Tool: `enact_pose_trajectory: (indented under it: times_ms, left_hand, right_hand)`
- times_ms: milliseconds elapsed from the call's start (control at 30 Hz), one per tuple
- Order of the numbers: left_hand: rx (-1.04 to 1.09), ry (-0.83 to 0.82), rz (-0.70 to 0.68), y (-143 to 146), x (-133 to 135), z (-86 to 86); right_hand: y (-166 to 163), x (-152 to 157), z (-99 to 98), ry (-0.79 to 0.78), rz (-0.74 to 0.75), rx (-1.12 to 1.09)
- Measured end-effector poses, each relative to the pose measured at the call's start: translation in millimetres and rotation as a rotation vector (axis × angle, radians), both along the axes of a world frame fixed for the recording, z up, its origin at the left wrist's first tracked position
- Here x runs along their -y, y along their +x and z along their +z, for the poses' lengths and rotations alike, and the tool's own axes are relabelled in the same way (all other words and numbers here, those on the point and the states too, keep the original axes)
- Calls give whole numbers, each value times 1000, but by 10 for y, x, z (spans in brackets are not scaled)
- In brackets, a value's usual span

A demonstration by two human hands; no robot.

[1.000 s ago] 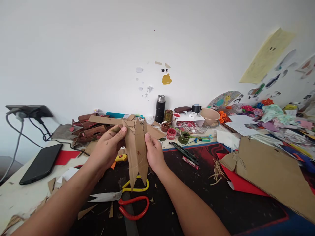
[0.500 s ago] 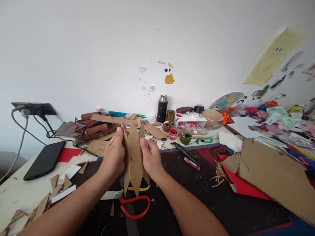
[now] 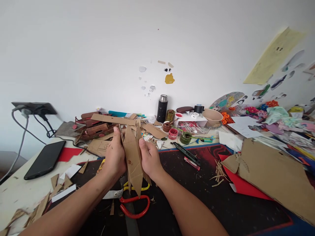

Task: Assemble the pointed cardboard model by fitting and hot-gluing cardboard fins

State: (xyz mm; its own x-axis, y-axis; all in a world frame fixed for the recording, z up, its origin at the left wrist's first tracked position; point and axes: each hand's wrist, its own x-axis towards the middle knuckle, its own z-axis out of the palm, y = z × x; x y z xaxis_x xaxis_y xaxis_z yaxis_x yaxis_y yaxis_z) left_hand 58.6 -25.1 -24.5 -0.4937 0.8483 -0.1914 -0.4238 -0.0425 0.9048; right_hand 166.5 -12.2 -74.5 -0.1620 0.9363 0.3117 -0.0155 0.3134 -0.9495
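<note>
Between both hands I hold a stack of long pointed cardboard pieces [image 3: 134, 160], upright above the dark mat, tips pointing down. My left hand [image 3: 115, 156] grips the stack's left edge with the fingers closed around it. On the other edge, my right hand [image 3: 149, 158] clamps the stack with its thumb in front. Directly under the cardboard tips lie scissors [image 3: 131, 201] with a red and a yellow handle.
A black phone [image 3: 44, 159] lies at the left, cables behind it. Cardboard scraps [image 3: 55, 185] litter the left edge. A black flask [image 3: 162, 108], paint pots [image 3: 172, 133], a utility knife [image 3: 185, 152] and a bowl [image 3: 211, 116] stand behind. A large cardboard sheet [image 3: 273, 173] lies right.
The two hands have drawn closer together, pressing the fanned-out cardboard pieces into a tighter stack, and lowered it slightly toward the mat.
</note>
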Motion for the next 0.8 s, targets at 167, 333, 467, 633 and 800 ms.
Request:
enact_pose_trajectory:
  times_ms: [167, 333, 467, 633, 800]
  left_hand:
    - [16, -3, -21, -10, -7, -15]
    - [29, 7, -10, 0, -8, -22]
    - [7, 8, -38, -20, -49, -38]
    - [-36, 38, 56, -72, -109, -18]
    - [-73, 37, 42, -84, -98, -30]
  right_hand:
    - [-15, 15, -1, -23, -4, -12]
    - [-28, 31, -11, -54, 24, -21]
    - [-23, -3, -26, -37, 1, -28]
    - [-4, -72, -53, -23, -45, -10]
    - [-11, -56, -52, -11, -46, 12]
